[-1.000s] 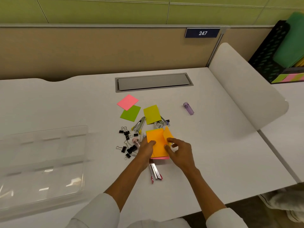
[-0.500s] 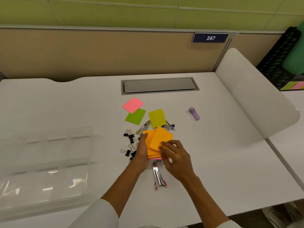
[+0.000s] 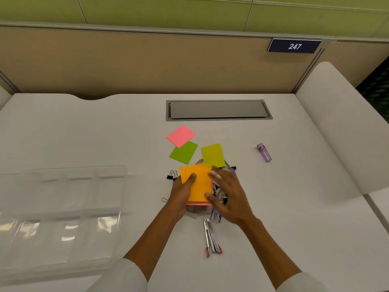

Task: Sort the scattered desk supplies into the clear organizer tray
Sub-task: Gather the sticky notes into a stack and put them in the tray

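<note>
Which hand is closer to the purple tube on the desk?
Right. The right hand lies left of and below the purple tube; the left hand, holding orange notes, is farther left.

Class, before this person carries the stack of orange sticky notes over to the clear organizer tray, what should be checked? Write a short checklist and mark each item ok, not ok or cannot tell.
1. Left hand grips the stack of orange square sticky notes, thumb on top: ok.
2. Stack squared up, no sheet sticking out: not ok; a pink edge shows along the bottom.
3. Right hand free of the stack: not ok; its fingers touch the stack's right edge.
4. Clear plastic organizer tray within view on the left, compartments visible: ok.
5. Black binder clips caught under the stack: cannot tell.
6. Other loose notes gathered: not ok; the pink square note lies apart.
</note>
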The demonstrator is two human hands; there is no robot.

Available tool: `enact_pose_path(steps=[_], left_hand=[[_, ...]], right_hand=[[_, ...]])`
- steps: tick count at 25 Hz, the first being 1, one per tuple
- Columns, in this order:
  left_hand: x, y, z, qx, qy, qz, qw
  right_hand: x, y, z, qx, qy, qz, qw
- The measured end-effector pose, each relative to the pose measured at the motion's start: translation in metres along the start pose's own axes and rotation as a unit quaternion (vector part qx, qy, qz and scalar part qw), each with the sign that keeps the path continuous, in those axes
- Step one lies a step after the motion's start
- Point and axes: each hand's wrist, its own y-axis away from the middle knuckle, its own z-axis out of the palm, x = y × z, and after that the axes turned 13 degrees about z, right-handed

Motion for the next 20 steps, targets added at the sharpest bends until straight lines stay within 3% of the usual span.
enact_pose_path(steps=[2,3,4,7,9,16,18,20], left_hand=[[0.005,-0.01,-0.005,0.013,0.021,-0.009,1.0],[0.007,-0.016,-0.007,0.02,0.028,-0.012,0.999],[0.01,-0.021,-0.01,0.024,0.029,-0.012,0.999],[0.017,-0.034,-0.014,0.032,0.034,-0.008,0.999],[0.022,-0.037,-0.018,0.039,0.049,-0.004,0.998],[0.026,-0.031,-0.034,0.032,0.156,-0.034,0.987],[0.028,-0.026,-0.034,0.017,0.182,-0.03,0.983],[0.032,-0.019,-0.035,0.01,0.204,-0.03,0.978]], right_hand=[[0.002,-0.031,0.0,0.087,-0.089,0.142,0.982],[0.003,-0.05,-0.002,0.109,-0.08,0.206,0.969],[0.006,-0.069,-0.002,0.101,-0.035,0.255,0.961],[0.016,-0.116,0.001,-0.03,0.146,0.336,0.93],[0.02,-0.132,0.005,-0.064,0.163,0.37,0.912],[0.002,-0.127,-0.015,0.099,-0.03,0.346,0.932],[-0.014,-0.119,-0.023,0.103,-0.171,0.385,0.901],[-0.036,-0.1,-0.022,0.042,-0.334,0.417,0.845]])
